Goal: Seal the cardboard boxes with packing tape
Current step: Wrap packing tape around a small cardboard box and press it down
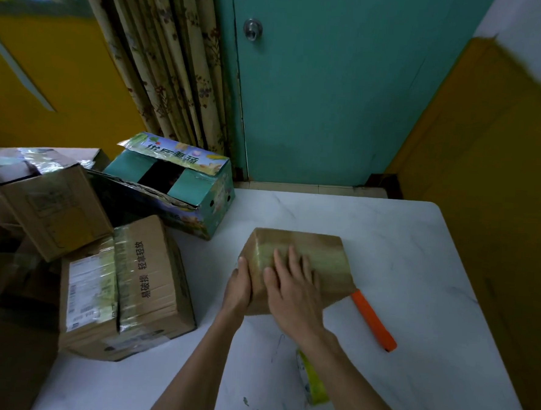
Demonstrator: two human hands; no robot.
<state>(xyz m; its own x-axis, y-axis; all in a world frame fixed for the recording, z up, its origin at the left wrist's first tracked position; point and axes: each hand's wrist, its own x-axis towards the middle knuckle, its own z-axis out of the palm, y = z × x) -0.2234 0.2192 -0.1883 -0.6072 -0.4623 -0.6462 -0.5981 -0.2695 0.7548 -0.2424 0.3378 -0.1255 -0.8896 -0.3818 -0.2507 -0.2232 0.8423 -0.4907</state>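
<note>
brown cardboard is forming the small box, which is lying on the white marbled table, left of the table's middle and turned at an angle to its edges. a glossy band of tape is crossing the left part of the box top.

the left hand is gripping the left end of the small box, with the thumb lying along the upper edge and the other fingers wrapping down the side, out of sight. the right hand is pressing flat on the box top, fingers straight and spread, holding nothing.

an orange knife is lying on the table at the right corner of the small box, its upper end touching or passing under that corner; which one cannot be told. a yellow-green tape roll is lying near the front of the table, partly hidden by the right forearm.

to the left, other cartons are crowding the table edge: a brown carton with printed characters and tape bands, a green printed carton standing open behind it, and a tilted plain carton. a teal door and a floral curtain are standing behind.
</note>
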